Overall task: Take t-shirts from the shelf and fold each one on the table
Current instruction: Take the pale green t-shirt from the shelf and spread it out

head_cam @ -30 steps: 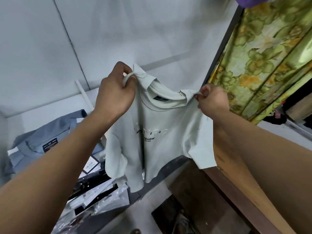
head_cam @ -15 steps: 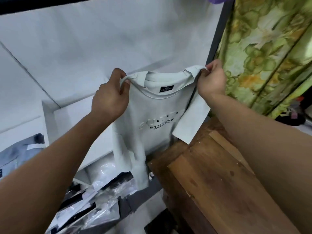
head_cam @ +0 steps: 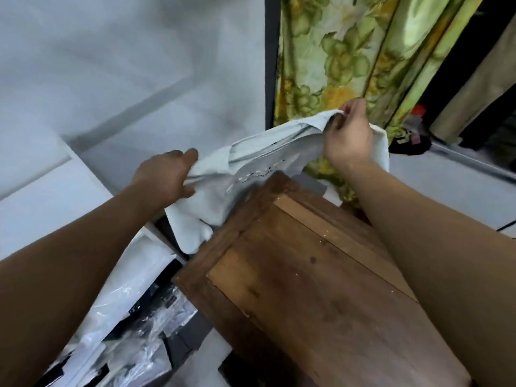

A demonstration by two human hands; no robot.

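A worn wooden tabletop (head_cam: 321, 289) is seen under a pale white t-shirt (head_cam: 251, 169), which is draped over its far corner. The shirt's top edge is pinched by the right hand (head_cam: 347, 138), while its other side is bunched in the curled left hand (head_cam: 164, 177).

The t-shirt (head_cam: 251, 163) is pale mint-white, with dark lettering (blurred, unreadable) across its chest. At five o'clock the table (head_cam: 321, 289) is mid-brown wood with a darker frame. At one o'clock a curtain (head_cam: 335, 51) shows green and yellow flowers on cream. Grey-white wall (head_cam: 111, 65) at ten.
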